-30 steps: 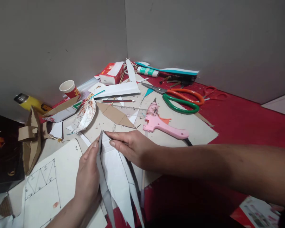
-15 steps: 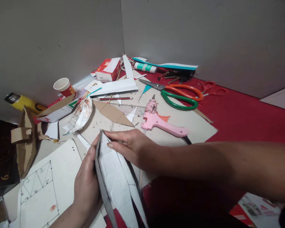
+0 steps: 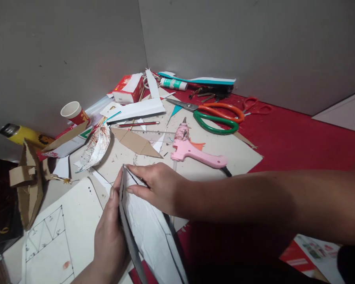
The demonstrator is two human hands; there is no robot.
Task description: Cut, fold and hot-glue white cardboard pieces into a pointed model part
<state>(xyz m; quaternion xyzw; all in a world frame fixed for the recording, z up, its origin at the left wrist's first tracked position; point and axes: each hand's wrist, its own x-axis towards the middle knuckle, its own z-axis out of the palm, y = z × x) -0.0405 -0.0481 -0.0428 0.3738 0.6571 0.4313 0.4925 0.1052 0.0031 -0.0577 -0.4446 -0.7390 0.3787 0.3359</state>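
A long, pointed white paper and card piece (image 3: 154,232) with grey-black outer sides is held upright at the bottom middle, its tip away from me. My left hand (image 3: 111,228) is wrapped along its left side, fingers near the tip. From the right, my right hand (image 3: 154,183) pinches the right wall near the tip, thumb inside and fingers outside. A pink glue gun (image 3: 192,152) lies just beyond my right hand. Left of my left hand is a sheet with a drawn line diagram (image 3: 56,232).
Large scissors (image 3: 215,114) with orange and green handles lie behind the glue gun. A flat cardboard piece (image 3: 137,142), a pencil (image 3: 137,124), a paper cup (image 3: 75,112), a yellow bottle (image 3: 28,136) and a cardboard boat shape (image 3: 31,185) stand or lie around.
The view has shifted, so the table items appear slightly further left. My right thumb sits slightly lower and further left on the card piece, which has turned a little. Both hands keep their hold.
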